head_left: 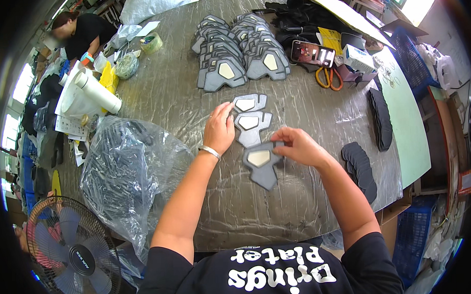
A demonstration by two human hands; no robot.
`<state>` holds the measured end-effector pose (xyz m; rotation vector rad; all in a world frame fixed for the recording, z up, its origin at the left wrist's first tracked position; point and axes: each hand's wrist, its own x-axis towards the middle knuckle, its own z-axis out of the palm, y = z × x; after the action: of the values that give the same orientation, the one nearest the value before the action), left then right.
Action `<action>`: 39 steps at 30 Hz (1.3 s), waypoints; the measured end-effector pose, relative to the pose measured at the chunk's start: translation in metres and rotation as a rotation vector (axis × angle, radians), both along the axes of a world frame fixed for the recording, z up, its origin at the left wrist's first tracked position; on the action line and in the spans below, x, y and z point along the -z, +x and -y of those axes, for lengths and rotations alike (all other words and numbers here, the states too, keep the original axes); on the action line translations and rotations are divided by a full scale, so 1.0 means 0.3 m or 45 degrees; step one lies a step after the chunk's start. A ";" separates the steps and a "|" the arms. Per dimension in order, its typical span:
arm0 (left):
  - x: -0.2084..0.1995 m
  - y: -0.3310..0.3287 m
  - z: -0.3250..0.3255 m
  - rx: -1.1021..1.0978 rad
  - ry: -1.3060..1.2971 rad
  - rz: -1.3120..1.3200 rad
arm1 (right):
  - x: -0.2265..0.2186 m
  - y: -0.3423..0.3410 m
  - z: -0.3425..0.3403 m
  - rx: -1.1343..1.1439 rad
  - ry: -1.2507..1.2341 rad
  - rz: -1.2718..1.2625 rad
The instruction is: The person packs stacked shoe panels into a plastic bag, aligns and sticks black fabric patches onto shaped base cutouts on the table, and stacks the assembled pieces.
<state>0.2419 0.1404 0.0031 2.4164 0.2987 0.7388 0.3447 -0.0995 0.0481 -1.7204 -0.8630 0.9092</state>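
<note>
Three flat grey panels, irregular in outline with a cream patch on each, lie in a column before me. My right hand [301, 146] pinches the upper right edge of the nearest panel [265, 173]. At the far end of the column, my left hand [219, 129] rests with its fingers stretched out, the tips at the left edge of the farthest panel [258, 101]. Between them is the middle panel [253, 136], its lower end close to the nearest one. Beyond the column, two overlapping rows of similar panels, a left row [220, 59] and a right row [266, 58], run away from me.
A clear plastic bag [127, 166] of dark pieces lies left, near a white bottle [98, 92]. To the right are black stacked pieces [359, 171], orange-handled scissors [328, 79] and a phone [312, 54]. A fan [76, 256] stands lower left; another person [89, 35] is at far left.
</note>
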 end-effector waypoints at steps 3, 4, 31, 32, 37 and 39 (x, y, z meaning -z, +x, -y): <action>0.002 0.070 -0.021 0.051 0.003 -0.021 | 0.016 0.019 -0.082 0.159 -0.051 -0.006; 0.004 0.101 -0.018 0.104 -0.015 -0.028 | 0.028 0.029 -0.101 0.175 -0.135 0.148; 0.064 -0.085 0.292 0.065 0.113 -0.335 | 0.093 -0.406 0.244 0.255 -0.061 1.139; 0.057 -0.091 0.288 -0.003 0.192 -0.296 | 0.073 -0.391 0.286 0.373 0.008 1.102; -0.055 -0.131 0.332 0.008 0.177 -0.060 | -0.033 -0.300 0.630 0.985 -0.177 1.109; -0.112 -0.122 0.434 0.261 0.103 -0.060 | -0.039 -0.269 0.755 1.125 -0.400 1.072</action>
<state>0.2052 0.0102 0.0367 2.4967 0.0383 0.6135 0.2642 -0.3260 0.0599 -2.4806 -0.3465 -0.3309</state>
